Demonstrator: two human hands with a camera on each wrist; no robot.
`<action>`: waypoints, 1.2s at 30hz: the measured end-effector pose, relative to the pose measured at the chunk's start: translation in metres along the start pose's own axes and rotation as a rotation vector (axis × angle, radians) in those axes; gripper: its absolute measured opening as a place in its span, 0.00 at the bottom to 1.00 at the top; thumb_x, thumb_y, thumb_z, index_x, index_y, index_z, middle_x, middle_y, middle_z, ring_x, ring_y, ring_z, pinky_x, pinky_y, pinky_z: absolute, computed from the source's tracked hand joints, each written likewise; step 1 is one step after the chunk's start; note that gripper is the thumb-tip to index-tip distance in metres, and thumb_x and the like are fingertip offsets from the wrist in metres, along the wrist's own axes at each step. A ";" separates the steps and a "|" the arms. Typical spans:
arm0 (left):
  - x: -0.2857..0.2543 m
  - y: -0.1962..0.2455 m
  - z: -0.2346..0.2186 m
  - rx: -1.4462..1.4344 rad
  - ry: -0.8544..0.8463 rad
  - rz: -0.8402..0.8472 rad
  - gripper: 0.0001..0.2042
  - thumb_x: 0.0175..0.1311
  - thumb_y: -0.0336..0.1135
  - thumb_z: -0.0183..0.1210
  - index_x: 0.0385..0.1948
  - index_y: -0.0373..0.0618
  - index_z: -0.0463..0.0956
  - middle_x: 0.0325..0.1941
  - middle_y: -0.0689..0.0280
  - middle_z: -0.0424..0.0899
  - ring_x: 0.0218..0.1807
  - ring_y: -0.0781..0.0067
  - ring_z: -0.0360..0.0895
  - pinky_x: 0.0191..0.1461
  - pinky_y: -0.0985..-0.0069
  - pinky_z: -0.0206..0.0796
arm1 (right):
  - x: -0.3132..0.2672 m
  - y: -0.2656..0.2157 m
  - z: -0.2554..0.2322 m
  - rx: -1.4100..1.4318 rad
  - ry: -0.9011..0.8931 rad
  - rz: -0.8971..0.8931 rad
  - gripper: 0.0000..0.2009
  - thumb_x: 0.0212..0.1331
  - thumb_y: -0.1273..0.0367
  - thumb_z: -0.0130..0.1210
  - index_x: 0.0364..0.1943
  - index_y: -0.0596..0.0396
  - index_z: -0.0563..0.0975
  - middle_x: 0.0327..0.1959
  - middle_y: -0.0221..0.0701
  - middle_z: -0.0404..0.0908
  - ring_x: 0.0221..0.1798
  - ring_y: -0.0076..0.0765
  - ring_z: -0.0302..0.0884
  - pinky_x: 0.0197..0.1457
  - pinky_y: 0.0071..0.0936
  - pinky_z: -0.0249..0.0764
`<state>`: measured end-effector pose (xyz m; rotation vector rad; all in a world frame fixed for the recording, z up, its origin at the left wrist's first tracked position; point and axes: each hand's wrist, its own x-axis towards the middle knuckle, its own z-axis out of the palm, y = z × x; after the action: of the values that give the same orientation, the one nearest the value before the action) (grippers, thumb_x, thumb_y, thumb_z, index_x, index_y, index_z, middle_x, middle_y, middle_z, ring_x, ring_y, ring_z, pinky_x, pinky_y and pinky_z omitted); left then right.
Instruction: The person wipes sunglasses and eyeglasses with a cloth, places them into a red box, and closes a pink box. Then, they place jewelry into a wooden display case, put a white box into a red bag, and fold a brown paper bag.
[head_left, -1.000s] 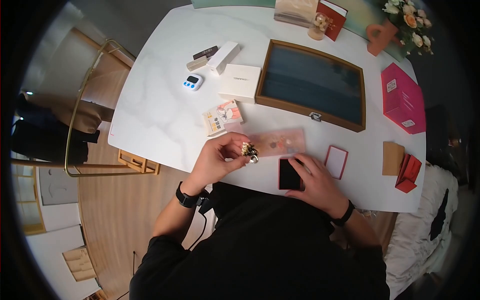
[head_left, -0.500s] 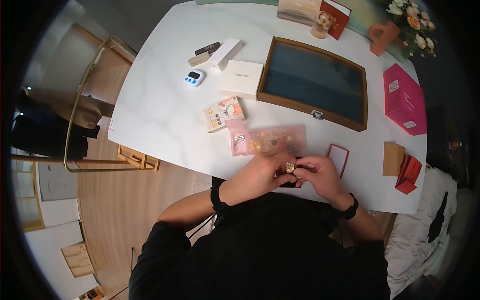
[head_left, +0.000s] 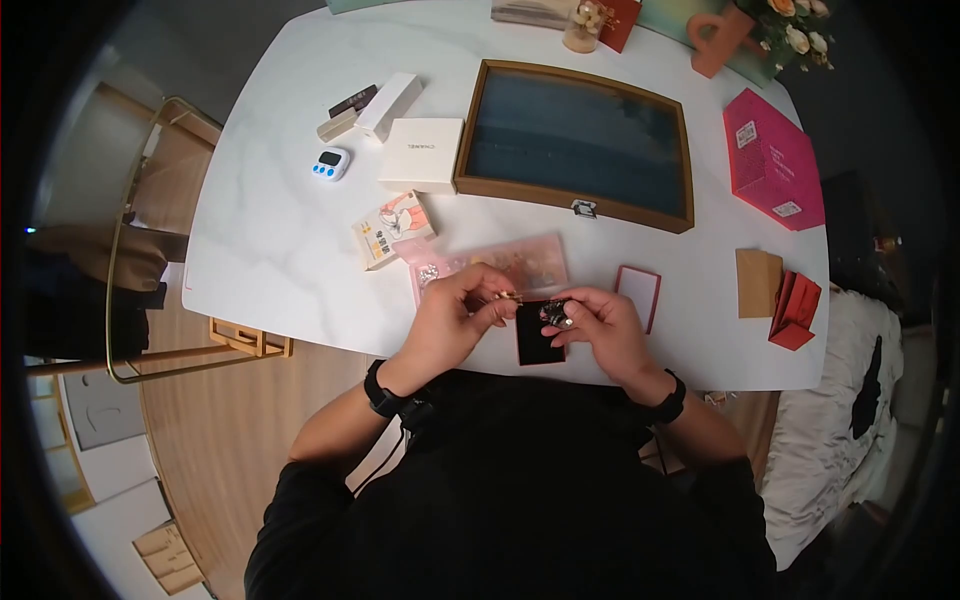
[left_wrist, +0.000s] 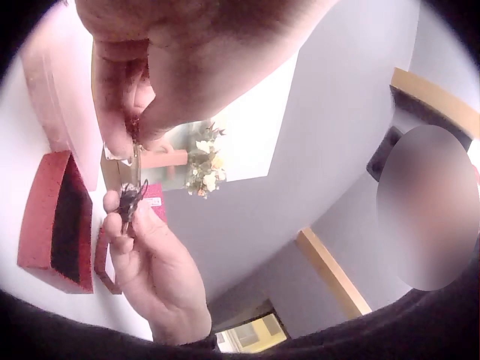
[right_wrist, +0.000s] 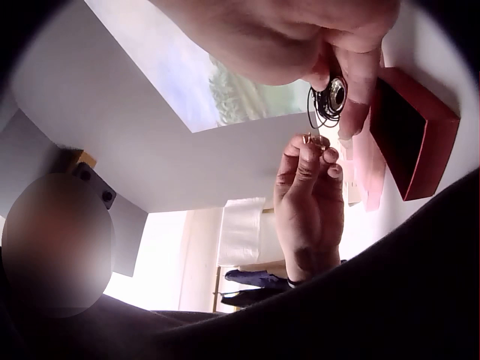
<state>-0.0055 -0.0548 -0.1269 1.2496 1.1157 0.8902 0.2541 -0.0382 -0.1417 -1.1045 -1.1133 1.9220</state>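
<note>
Across the marbled white counter [head_left: 270, 220], had a glass-topped wooden case [head_left: 580, 140] touching or just beside a white box [head_left: 422, 155], with a timer [head_left: 331, 164] farther left and a magenta box [head_left: 775, 160] near the right edge. Pinched a small gold piece [head_left: 513, 298] in the left hand [head_left: 445, 320], thumb and fingers almost closed around it. Gripped a black looped cord [head_left: 551, 314] with a round metal part in the right hand [head_left: 610, 335], again with fingers curled and nearly shut. Held both pieces close together, raised off the counter near the open, black-lined red box [head_left: 541, 347]; could not tell of any join between them. Had a pale-lined lid [head_left: 637, 292] to the right of that box, and a pink organizer [head_left: 540, 258] beyond, partly hidden by the left hand. Farther right, had a tan envelope [head_left: 758, 283] next to a red pouch [head_left: 797, 310].
</note>
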 end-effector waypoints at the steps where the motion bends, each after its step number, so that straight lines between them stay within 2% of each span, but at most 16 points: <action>1: 0.002 0.000 -0.002 -0.038 0.036 0.025 0.07 0.75 0.20 0.66 0.49 0.34 0.79 0.42 0.63 0.89 0.46 0.75 0.89 0.50 0.76 0.84 | 0.001 0.001 -0.003 0.001 0.003 0.000 0.13 0.83 0.73 0.52 0.59 0.69 0.81 0.50 0.42 0.90 0.48 0.37 0.93 0.49 0.30 0.91; 8: 0.003 0.001 -0.004 -0.165 -0.081 -0.038 0.11 0.76 0.18 0.61 0.56 0.31 0.79 0.45 0.60 0.89 0.49 0.72 0.90 0.57 0.73 0.85 | -0.001 0.001 -0.006 -0.025 -0.021 0.008 0.12 0.81 0.76 0.52 0.59 0.70 0.80 0.51 0.42 0.89 0.48 0.34 0.92 0.50 0.29 0.91; 10: 0.002 0.001 -0.007 -0.166 -0.079 -0.034 0.11 0.76 0.17 0.62 0.56 0.31 0.79 0.46 0.60 0.89 0.49 0.72 0.90 0.57 0.73 0.85 | -0.001 0.001 -0.003 -0.016 -0.021 -0.009 0.12 0.81 0.76 0.52 0.59 0.70 0.80 0.51 0.42 0.89 0.48 0.33 0.92 0.50 0.29 0.91; 12: 0.000 0.000 -0.015 -0.165 -0.070 -0.032 0.10 0.76 0.17 0.62 0.55 0.31 0.79 0.46 0.60 0.89 0.49 0.71 0.90 0.58 0.73 0.85 | -0.003 0.000 -0.002 -0.120 -0.015 -0.028 0.12 0.80 0.77 0.54 0.59 0.70 0.80 0.49 0.40 0.90 0.48 0.33 0.92 0.50 0.27 0.91; 14: -0.004 0.000 -0.028 -0.034 -0.020 0.023 0.10 0.75 0.18 0.63 0.54 0.31 0.80 0.46 0.60 0.89 0.49 0.72 0.90 0.57 0.74 0.84 | -0.007 0.000 -0.001 -0.177 -0.022 -0.031 0.12 0.78 0.78 0.56 0.59 0.69 0.81 0.48 0.40 0.91 0.47 0.32 0.91 0.48 0.27 0.89; 16: -0.011 0.001 -0.041 0.011 0.033 -0.008 0.10 0.75 0.18 0.64 0.54 0.31 0.81 0.46 0.61 0.90 0.48 0.74 0.90 0.55 0.75 0.83 | -0.008 0.000 0.001 -0.231 -0.030 -0.039 0.11 0.76 0.79 0.57 0.58 0.67 0.81 0.46 0.39 0.91 0.46 0.31 0.91 0.47 0.26 0.88; 18: -0.021 0.001 -0.059 0.053 0.083 -0.038 0.10 0.74 0.18 0.65 0.53 0.32 0.81 0.46 0.61 0.90 0.46 0.75 0.90 0.53 0.77 0.82 | -0.010 -0.001 0.005 -0.617 -0.001 -0.248 0.10 0.74 0.78 0.61 0.55 0.65 0.84 0.43 0.36 0.92 0.43 0.26 0.91 0.42 0.25 0.85; 20: -0.033 -0.005 -0.075 0.169 0.092 -0.146 0.09 0.73 0.19 0.67 0.51 0.32 0.82 0.44 0.63 0.90 0.47 0.75 0.89 0.55 0.76 0.82 | -0.010 -0.010 0.011 -0.713 0.000 -0.278 0.09 0.73 0.77 0.63 0.54 0.64 0.84 0.43 0.35 0.92 0.42 0.25 0.90 0.42 0.25 0.84; 23: -0.046 0.002 -0.077 0.299 0.076 -0.126 0.07 0.71 0.19 0.69 0.46 0.33 0.84 0.40 0.65 0.92 0.43 0.77 0.90 0.52 0.77 0.81 | -0.010 -0.009 0.014 -0.852 0.026 -0.354 0.09 0.72 0.76 0.64 0.53 0.63 0.85 0.42 0.35 0.93 0.40 0.25 0.90 0.43 0.25 0.83; 25: -0.049 0.009 -0.072 0.270 0.062 -0.158 0.06 0.71 0.19 0.69 0.45 0.34 0.85 0.44 0.65 0.92 0.47 0.76 0.90 0.55 0.76 0.82 | -0.009 -0.008 0.011 -0.890 0.046 -0.400 0.10 0.72 0.76 0.65 0.53 0.63 0.84 0.43 0.36 0.92 0.39 0.26 0.90 0.43 0.24 0.83; 27: -0.050 0.008 -0.065 0.363 0.000 -0.060 0.06 0.70 0.20 0.70 0.45 0.35 0.87 0.44 0.63 0.93 0.45 0.74 0.91 0.53 0.75 0.83 | -0.006 -0.014 0.001 -0.825 0.259 -0.534 0.09 0.72 0.77 0.65 0.52 0.63 0.85 0.43 0.36 0.92 0.38 0.25 0.89 0.40 0.25 0.82; 29: -0.049 0.008 -0.058 0.369 -0.002 -0.052 0.06 0.69 0.21 0.71 0.45 0.36 0.88 0.43 0.62 0.93 0.45 0.73 0.91 0.53 0.75 0.83 | -0.008 -0.026 -0.006 -0.765 0.283 -0.500 0.09 0.72 0.77 0.64 0.52 0.63 0.85 0.43 0.35 0.92 0.39 0.23 0.88 0.40 0.25 0.83; 31: -0.041 0.010 -0.049 0.381 -0.009 -0.036 0.06 0.68 0.22 0.71 0.44 0.36 0.88 0.43 0.62 0.94 0.45 0.71 0.92 0.52 0.75 0.83 | -0.009 -0.028 -0.012 -0.642 0.325 -0.349 0.08 0.72 0.77 0.65 0.52 0.60 0.86 0.42 0.35 0.92 0.42 0.28 0.90 0.47 0.26 0.83; 33: -0.025 0.014 -0.032 0.371 -0.105 0.090 0.06 0.66 0.22 0.73 0.43 0.37 0.89 0.42 0.60 0.94 0.44 0.66 0.93 0.51 0.73 0.83 | -0.009 -0.022 -0.014 -0.653 0.326 -0.362 0.08 0.72 0.77 0.65 0.52 0.60 0.86 0.42 0.34 0.92 0.40 0.27 0.89 0.46 0.26 0.83; 34: -0.015 0.014 -0.022 0.423 -0.127 0.240 0.07 0.62 0.21 0.73 0.41 0.39 0.90 0.40 0.57 0.93 0.39 0.56 0.91 0.46 0.67 0.82 | -0.007 -0.018 -0.015 -0.652 0.314 -0.389 0.08 0.72 0.77 0.65 0.52 0.60 0.86 0.41 0.34 0.92 0.39 0.26 0.89 0.45 0.25 0.82; 36: 0.008 0.015 -0.006 0.436 -0.169 0.297 0.07 0.61 0.21 0.73 0.40 0.39 0.90 0.40 0.56 0.93 0.39 0.53 0.90 0.47 0.64 0.81 | -0.007 -0.014 -0.015 -0.653 0.305 -0.418 0.08 0.72 0.77 0.65 0.52 0.60 0.86 0.41 0.34 0.92 0.39 0.25 0.88 0.44 0.25 0.81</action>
<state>-0.0079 -0.0439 -0.1127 1.8524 1.0351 0.7602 0.2722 -0.0334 -0.1311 -1.3071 -1.6840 1.0426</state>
